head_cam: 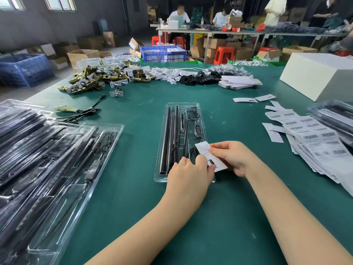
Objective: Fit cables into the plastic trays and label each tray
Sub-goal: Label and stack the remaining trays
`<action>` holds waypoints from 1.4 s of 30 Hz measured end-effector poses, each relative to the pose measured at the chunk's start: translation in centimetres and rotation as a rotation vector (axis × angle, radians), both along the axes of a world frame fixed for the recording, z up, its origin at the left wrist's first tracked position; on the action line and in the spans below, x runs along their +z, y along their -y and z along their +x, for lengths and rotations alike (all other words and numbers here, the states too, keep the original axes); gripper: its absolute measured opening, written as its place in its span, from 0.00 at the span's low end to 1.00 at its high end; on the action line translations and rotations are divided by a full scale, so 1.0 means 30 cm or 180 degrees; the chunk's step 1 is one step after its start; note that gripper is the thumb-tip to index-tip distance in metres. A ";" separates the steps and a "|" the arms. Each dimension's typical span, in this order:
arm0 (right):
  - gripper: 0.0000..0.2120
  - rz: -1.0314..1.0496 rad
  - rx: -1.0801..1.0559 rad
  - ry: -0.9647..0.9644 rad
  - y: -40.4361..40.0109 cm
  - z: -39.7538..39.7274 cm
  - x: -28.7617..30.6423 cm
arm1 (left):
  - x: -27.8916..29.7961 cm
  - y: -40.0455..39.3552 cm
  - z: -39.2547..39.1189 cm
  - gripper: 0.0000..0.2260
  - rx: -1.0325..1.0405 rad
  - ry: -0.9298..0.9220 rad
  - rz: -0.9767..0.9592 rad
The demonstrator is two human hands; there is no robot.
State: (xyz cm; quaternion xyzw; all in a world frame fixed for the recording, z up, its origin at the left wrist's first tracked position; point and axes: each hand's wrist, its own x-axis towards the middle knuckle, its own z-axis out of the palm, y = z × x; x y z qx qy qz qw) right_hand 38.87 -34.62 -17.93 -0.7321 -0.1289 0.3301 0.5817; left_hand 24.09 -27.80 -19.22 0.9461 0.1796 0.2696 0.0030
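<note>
While both hands work over it, the clear tray (162, 150) sits lengthwise around the middle of the tabletop (133, 197), a bit toward the near edge. Inside it: long black bars (169, 134) down its left side, thin black cables (193, 111) looped at the far end, and a small black controller (198, 129) on the right.

Label (205, 153) is a white slip with some dark print, hanging over the tray's near right corner. Left hand (188, 170) pinches its near end with thumb and curled fingers, right hand (232, 156) pinches the right edge, fingers bent around it. So both hands are closed on the label.

Along the left edge there's a big stack of trays (47, 169), see-through, loaded with the same black bars and cables. More filled trays (332, 115) at the right edge, with a spread of barcode sheets (313, 138) just beside them. Far left corner has a heap of brass latches (99, 77), and a white box (317, 77) sits at the far right.
</note>
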 end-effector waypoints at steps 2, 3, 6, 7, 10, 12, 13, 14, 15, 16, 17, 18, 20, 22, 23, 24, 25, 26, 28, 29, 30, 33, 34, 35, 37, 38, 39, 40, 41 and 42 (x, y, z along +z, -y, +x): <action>0.04 0.0065 -0.0199 0.0047 -0.014 -0.010 -0.002 | 0.000 -0.004 0.004 0.15 0.0015 0.0106 0.0064; 0.05 0.0120 -0.0278 0.0063 -0.021 -0.016 -0.003 | 0.001 -0.004 0.004 0.15 0.0020 0.0103 0.0064; 0.03 0.0185 -0.0369 0.0004 -0.036 -0.030 -0.001 | 0.003 0.001 0.002 0.15 0.0063 0.0108 0.0049; 0.02 0.0161 -0.0369 -0.0022 -0.038 -0.032 0.003 | 0.003 0.001 0.001 0.15 0.0058 0.0120 0.0030; 0.03 0.0182 -0.0297 -0.0129 -0.034 -0.034 0.020 | 0.005 -0.002 0.000 0.15 0.0060 0.0118 0.0024; 0.04 0.0212 -0.0218 -0.0194 -0.027 -0.034 0.038 | 0.007 0.000 0.001 0.15 0.0061 0.0146 -0.0001; 0.04 0.0236 -0.0195 -0.0248 -0.022 -0.035 0.048 | 0.008 0.001 0.001 0.15 0.0065 0.0166 -0.0015; 0.04 0.0266 -0.0164 -0.0328 -0.018 -0.036 0.057 | 0.010 0.001 0.001 0.15 0.0054 0.0181 -0.0034; 0.04 0.0294 -0.0103 -0.0422 -0.014 -0.037 0.066 | 0.010 0.000 0.001 0.15 0.0031 0.0202 -0.0055; 0.04 0.0320 -0.0018 -0.0519 -0.013 -0.040 0.074 | 0.010 -0.002 0.001 0.14 0.0012 0.0220 -0.0072; 0.05 0.0342 0.0064 -0.0603 -0.013 -0.045 0.080 | 0.009 -0.004 0.002 0.14 0.0005 0.0234 -0.0078; 0.07 0.0370 0.0123 -0.0668 -0.014 -0.052 0.083 | 0.010 -0.004 0.002 0.14 0.0006 0.0238 -0.0079; 0.08 0.0468 0.0136 -0.0770 -0.019 -0.065 0.082 | 0.010 -0.004 0.002 0.14 0.0000 0.0252 -0.0080; 0.07 0.0588 0.0046 -0.0893 -0.025 -0.078 0.077 | 0.010 -0.002 0.003 0.14 -0.0005 0.0254 -0.0087; 0.07 0.0639 -0.0014 -0.0950 -0.028 -0.083 0.073 | 0.010 -0.001 0.003 0.15 -0.0003 0.0251 -0.0085; 0.08 0.0679 -0.0077 -0.0991 -0.030 -0.087 0.070 | 0.011 -0.001 0.003 0.15 0.0007 0.0247 -0.0073; 0.09 0.0713 -0.0130 -0.1018 -0.032 -0.089 0.066 | 0.010 -0.001 0.003 0.15 0.0020 0.0243 -0.0056; 0.09 0.0740 -0.0164 -0.1032 -0.034 -0.090 0.063 | 0.010 -0.002 0.003 0.15 0.0027 0.0245 -0.0039; 0.09 0.0782 -0.0203 -0.1051 -0.038 -0.091 0.057 | 0.010 -0.002 0.003 0.15 0.0011 0.0268 -0.0026; 0.09 0.0797 -0.0213 -0.1050 -0.039 -0.092 0.055 | 0.010 -0.002 0.002 0.15 -0.0001 0.0277 -0.0034; 0.10 0.0799 -0.0215 -0.1042 -0.042 -0.093 0.051 | 0.009 -0.002 0.002 0.15 -0.0006 0.0275 -0.0041; 0.14 0.0792 -0.0203 -0.0983 -0.045 -0.093 0.041 | 0.010 0.000 0.003 0.15 -0.0010 0.0276 -0.0040; 0.17 0.0793 -0.0227 -0.0973 -0.046 -0.092 0.039 | 0.010 0.001 0.002 0.15 -0.0008 0.0273 -0.0036; 0.21 0.0801 -0.0267 -0.0974 -0.047 -0.091 0.036 | 0.009 0.002 0.002 0.15 0.0002 0.0273 -0.0015; 0.23 0.0852 -0.0287 -0.0979 -0.048 -0.090 0.032 | 0.008 -0.001 0.002 0.15 0.0020 0.0290 0.0037; 0.23 0.0881 -0.0286 -0.1000 -0.049 -0.091 0.031 | 0.007 -0.003 0.003 0.16 0.0019 0.0299 0.0051; 0.22 0.0917 -0.0288 -0.1030 -0.048 -0.092 0.029 | 0.005 -0.004 0.003 0.16 0.0015 0.0306 0.0057; 0.21 0.0959 -0.0305 -0.1069 -0.047 -0.093 0.028 | 0.004 -0.005 0.004 0.16 0.0015 0.0311 0.0064; 0.20 0.1014 -0.0325 -0.1112 -0.045 -0.094 0.028 | 0.002 -0.005 0.006 0.16 0.0015 0.0320 0.0074; 0.20 0.1074 -0.0353 -0.1146 -0.044 -0.097 0.026 | 0.000 -0.005 0.007 0.17 0.0015 0.0332 0.0087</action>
